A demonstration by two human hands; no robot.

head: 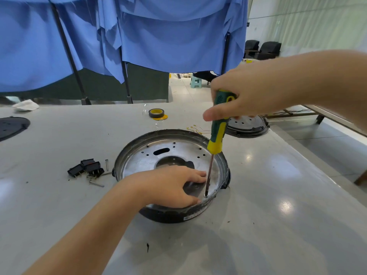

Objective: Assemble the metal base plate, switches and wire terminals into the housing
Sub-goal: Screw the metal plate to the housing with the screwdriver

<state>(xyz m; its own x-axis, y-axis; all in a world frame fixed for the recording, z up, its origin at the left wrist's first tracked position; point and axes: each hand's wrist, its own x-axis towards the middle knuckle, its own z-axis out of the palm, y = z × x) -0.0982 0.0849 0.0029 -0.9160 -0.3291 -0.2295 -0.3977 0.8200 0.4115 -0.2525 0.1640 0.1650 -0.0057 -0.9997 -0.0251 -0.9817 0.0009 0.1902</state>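
Observation:
A round black housing [168, 216] sits in the middle of the grey table, with the silver metal base plate [139, 163] lying inside it. My right hand [252, 96] grips the green and yellow handle of a screwdriver [217, 133]. The screwdriver stands nearly upright with its tip on a screw [206, 195] at the plate's near right edge. My left hand [168, 187] rests on the plate beside the shaft, fingers spread on either side of the screw. Several black switches [87, 168] lie left of the housing. Small yellow wire terminals [195, 129] lie behind it.
Loose screws [96, 183] lie beside the switches. A roll of tape [156, 113] stands at the back of the table. A second housing [248, 126] sits at the back right, a dark lid [12, 127] at the far left. Blue cloth hangs behind the table.

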